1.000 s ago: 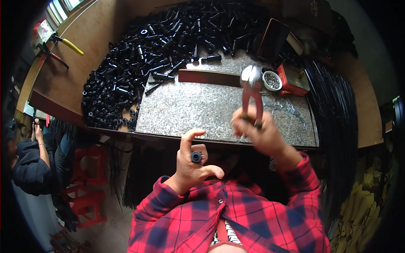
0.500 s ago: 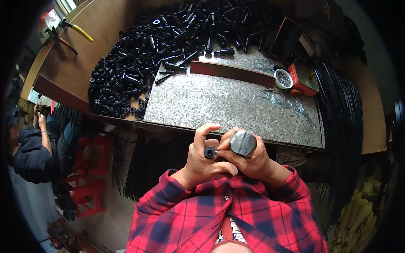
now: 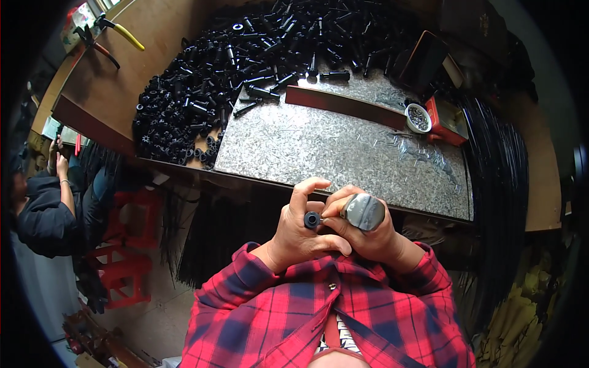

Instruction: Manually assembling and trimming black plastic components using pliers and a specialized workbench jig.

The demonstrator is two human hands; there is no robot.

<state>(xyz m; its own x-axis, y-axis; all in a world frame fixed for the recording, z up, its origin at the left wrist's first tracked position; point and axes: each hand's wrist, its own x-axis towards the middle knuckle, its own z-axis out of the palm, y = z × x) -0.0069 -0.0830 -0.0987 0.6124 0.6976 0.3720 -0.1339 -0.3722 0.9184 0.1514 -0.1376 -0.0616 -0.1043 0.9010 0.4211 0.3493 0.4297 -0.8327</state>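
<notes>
Over my lap, just off the near edge of the bench, both hands meet. My left hand holds a short black tubular fitting upright, its round open end facing up; the index finger and thumb stretch out around it. Wrapped in my right hand is a grey blunt-ended tool with a line across its broad end; its exact kind cannot be made out. The right fingertips pinch close against the side of the fitting, where something thin and small shows between them.
A grey speckled slab bears scattered fine pins, a dark strip and a white cup of small metal bits. Black fittings heap behind and left. Long black rods hang right. Pliers rest far left; another person sits left.
Both hands and the fitting appear slightly farther right as the whole view shifts a little. The grey tool has moved right, away from the fitting. Each hand keeps its hold.
</notes>
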